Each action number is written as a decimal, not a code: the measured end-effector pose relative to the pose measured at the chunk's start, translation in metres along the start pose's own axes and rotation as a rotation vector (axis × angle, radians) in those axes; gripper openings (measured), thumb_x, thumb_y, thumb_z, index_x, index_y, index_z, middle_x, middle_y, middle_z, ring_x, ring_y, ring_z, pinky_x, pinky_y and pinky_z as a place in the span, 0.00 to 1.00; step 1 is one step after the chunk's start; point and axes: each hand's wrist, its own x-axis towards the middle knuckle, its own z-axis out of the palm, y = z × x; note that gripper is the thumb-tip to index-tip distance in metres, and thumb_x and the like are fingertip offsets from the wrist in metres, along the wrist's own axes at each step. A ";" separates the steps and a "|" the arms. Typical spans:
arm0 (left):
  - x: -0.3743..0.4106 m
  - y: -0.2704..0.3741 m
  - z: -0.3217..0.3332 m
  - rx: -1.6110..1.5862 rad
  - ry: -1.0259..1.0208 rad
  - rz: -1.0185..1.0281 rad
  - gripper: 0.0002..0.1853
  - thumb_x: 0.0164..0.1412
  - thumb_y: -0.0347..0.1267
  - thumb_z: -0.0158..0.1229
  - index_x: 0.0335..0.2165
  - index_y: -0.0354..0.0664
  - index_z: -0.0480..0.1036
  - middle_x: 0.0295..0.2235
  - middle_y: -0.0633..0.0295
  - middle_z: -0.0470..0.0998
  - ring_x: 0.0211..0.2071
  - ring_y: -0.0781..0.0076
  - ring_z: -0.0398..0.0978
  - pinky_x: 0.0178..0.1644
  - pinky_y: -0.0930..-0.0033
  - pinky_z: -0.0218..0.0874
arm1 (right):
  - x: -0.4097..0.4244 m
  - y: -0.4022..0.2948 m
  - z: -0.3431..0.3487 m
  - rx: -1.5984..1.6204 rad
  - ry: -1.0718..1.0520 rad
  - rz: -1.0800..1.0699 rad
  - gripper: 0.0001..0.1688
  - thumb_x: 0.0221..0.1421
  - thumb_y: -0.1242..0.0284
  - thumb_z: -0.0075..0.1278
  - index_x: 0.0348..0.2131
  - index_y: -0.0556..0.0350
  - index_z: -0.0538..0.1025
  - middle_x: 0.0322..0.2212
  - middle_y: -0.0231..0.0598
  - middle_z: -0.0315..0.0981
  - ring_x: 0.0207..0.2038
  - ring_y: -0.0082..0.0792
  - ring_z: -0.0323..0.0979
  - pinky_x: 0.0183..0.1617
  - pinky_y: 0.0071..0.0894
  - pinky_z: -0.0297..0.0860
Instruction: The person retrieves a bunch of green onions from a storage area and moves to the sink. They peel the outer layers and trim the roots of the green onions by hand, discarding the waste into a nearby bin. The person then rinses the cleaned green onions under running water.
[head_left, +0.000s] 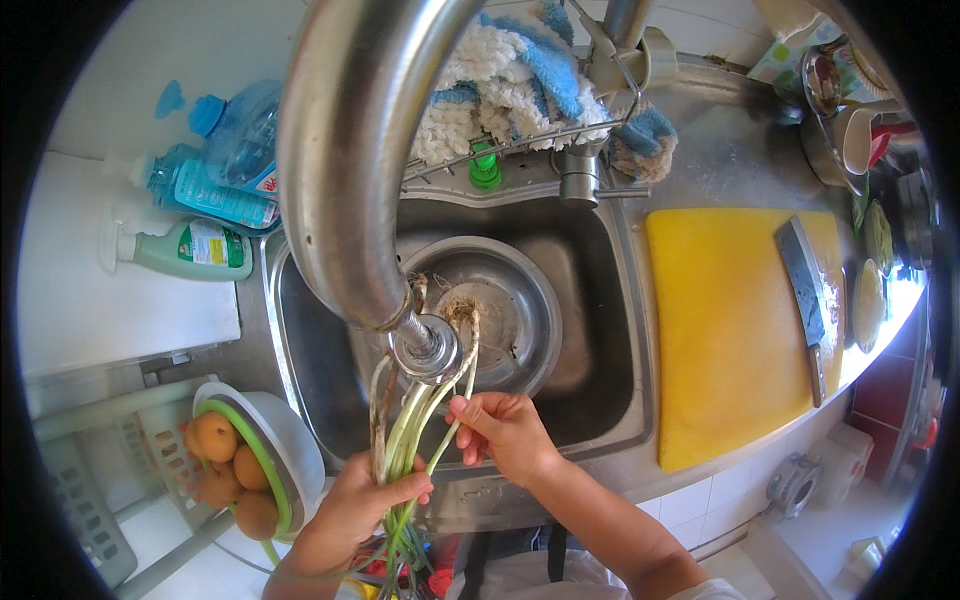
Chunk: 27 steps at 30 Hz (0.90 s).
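A bunch of scallions is gripped around its stalks in my left hand, at the near edge of the steel sink. Its roots point away from me, over a round metal basin standing in the sink. The green leaves hang down toward me. My right hand pinches at one outer stalk with thumb and fingertips; a thin strip of skin may be between them. The faucet spout hangs over the bunch and hides part of the stalks and roots.
Right of the sink, a cleaver lies on a yellow cutting board. Bottles, including a green spray bottle, stand at the left. Below them a bowl holds several round orange-brown fruits. A wire rack carries fluffy cloths.
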 end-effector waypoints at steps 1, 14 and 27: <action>0.000 0.001 0.001 0.005 0.013 -0.014 0.11 0.45 0.26 0.60 0.29 0.34 0.67 0.20 0.63 0.70 0.21 0.78 0.68 0.24 0.78 0.58 | -0.001 0.000 0.000 0.009 0.009 0.015 0.12 0.51 0.69 0.49 0.24 0.62 0.72 0.12 0.32 0.66 0.11 0.22 0.62 0.15 0.17 0.59; -0.008 0.001 0.003 -0.042 0.051 -0.034 0.10 0.43 0.25 0.60 0.27 0.34 0.68 0.18 0.62 0.69 0.18 0.78 0.67 0.23 0.77 0.58 | 0.007 -0.010 -0.026 0.132 0.088 -0.148 0.11 0.54 0.71 0.44 0.26 0.62 0.69 0.18 0.35 0.67 0.17 0.25 0.66 0.21 0.20 0.63; -0.006 -0.010 -0.006 -0.121 -0.023 0.005 0.09 0.46 0.26 0.58 0.27 0.34 0.68 0.20 0.61 0.70 0.20 0.78 0.67 0.24 0.79 0.57 | -0.001 -0.014 -0.026 -0.129 -0.254 -0.012 0.16 0.54 0.69 0.45 0.32 0.69 0.71 0.19 0.39 0.71 0.20 0.28 0.71 0.25 0.24 0.71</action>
